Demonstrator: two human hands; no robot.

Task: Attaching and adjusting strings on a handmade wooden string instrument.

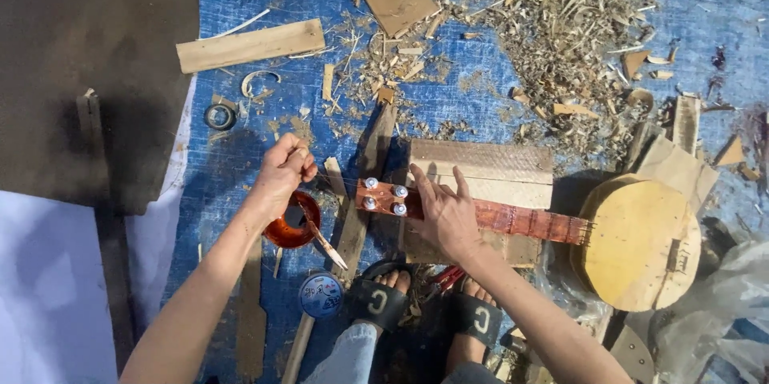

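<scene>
On the blue tarp (pixel 240 152), the left hand (pixel 284 168) is closed in a fist around a thin brush (pixel 320 233), held over a small round tin of reddish varnish (pixel 290 224). Just right of it, the right hand (pixel 444 212) lies open and flat, fingers spread, pressing the red-brown neck (pixel 521 220) of a small stringed instrument onto a wooden block (pixel 489 172). The instrument's pale round body (pixel 637 244) lies farther right.

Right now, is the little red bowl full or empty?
Not empty: the little red bowl holds dark liquid. The left hand holds a brush over it.
</scene>
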